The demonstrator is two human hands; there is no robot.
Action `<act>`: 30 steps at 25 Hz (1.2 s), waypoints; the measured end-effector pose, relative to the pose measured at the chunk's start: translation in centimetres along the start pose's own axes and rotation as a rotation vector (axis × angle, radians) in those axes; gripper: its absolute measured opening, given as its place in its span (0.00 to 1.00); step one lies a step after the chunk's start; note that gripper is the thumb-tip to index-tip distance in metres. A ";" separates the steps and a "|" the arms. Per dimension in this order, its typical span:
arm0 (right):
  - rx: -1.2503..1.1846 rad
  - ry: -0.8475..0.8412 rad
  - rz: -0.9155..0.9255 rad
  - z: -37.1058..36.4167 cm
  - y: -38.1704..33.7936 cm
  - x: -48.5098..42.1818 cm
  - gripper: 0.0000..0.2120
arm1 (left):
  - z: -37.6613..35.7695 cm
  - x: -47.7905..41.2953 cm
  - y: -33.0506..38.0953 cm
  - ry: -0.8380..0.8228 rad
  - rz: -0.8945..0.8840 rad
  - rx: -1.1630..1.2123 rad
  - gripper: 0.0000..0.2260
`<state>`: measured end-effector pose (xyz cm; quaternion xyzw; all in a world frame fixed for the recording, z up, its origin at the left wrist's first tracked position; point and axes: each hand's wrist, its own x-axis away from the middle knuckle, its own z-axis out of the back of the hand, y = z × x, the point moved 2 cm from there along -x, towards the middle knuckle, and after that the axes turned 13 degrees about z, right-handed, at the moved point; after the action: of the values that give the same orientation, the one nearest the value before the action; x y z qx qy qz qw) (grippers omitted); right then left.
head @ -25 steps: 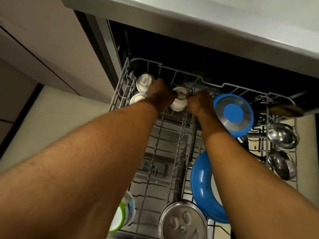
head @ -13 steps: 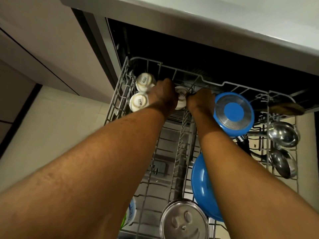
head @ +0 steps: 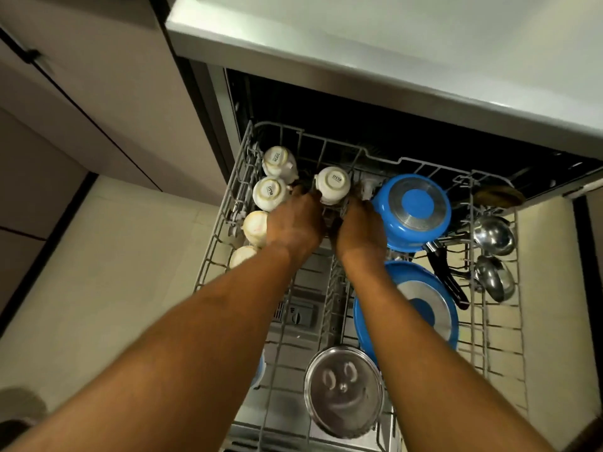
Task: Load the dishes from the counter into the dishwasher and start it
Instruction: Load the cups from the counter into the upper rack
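Below the pale counter (head: pixel 391 44), in the pulled-out wire rack (head: pixel 247 151) of the open dishwasher, a white cup (head: pixel 332 185) stands upside down with its printed base facing up. It sits at the far middle of the rack, between the two hands and just past their fingertips. The left hand (head: pixel 295 223) reaches in from its left, the right hand (head: pixel 360 230) from its right and slightly nearer. Both sets of fingers bend down among the wires beside the cup. Whether either one touches or holds it cannot be told, because the backs of the hands hide the fingers.

Along the rack's left edge four more white cups stand inverted in a row: one at the back (head: pixel 279 161), a second (head: pixel 270 194) just in front of it, and a third (head: pixel 256 228) and a fourth (head: pixel 243 256) partly covered by the left wrist. To the right of the right hand a blue pot (head: pixel 412 210) lies bottom up, and nearer the camera a blue pan (head: pixel 421 308) leans on its edge with its black handle (head: pixel 447 275) angled beside it. Two steel ladles (head: pixel 494 236) hang at the rack's right side. A round glass lid (head: pixel 344 396) lies at the near end, between the forearms.

Pale cabinet fronts (head: pixel 98 93) stand to the left, above a light tiled floor (head: pixel 98 256).
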<state>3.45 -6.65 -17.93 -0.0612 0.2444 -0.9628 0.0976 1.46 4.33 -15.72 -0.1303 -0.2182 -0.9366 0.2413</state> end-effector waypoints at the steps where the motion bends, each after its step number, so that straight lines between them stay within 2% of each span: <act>1: 0.097 -0.048 0.079 0.3 -0.5 1.8 0.17 | 0.4 1.7 -0.6 -0.004 -0.008 -0.019 0.16; 3: 0.241 -0.087 0.160 1.5 -1.8 5.2 0.24 | 1.5 5.4 -1.5 0.002 -0.034 -0.027 0.13; 5: 0.281 -0.121 0.173 3.1 -3.4 8.5 0.26 | 3.0 8.9 -2.2 0.032 -0.056 -0.011 0.12; 8: 0.277 -0.196 0.206 5.5 -5.8 13.6 0.29 | 5.4 14.5 -3.3 0.072 -0.060 0.006 0.17; 15: 0.223 -0.100 0.241 13.5 -11.8 22.7 0.28 | 12.5 27.1 -5.2 0.194 0.000 -0.053 0.24; 22: 0.269 -0.017 0.394 15.1 -20.6 23.4 0.26 | 19.0 28.3 -8.9 0.399 -0.006 0.008 0.22; 26: 0.302 -0.028 0.455 14.7 -26.1 22.4 0.30 | 23.9 27.2 -13.6 0.406 -0.010 0.009 0.27; 30: 0.274 0.020 0.485 14.3 -34.5 20.4 0.31 | 30.3 25.4 -20.8 0.495 -0.038 -0.069 0.26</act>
<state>-19.48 12.09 12.63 0.0224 0.1207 -0.9359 0.3303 -26.51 25.01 12.33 0.0991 -0.1226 -0.9513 0.2650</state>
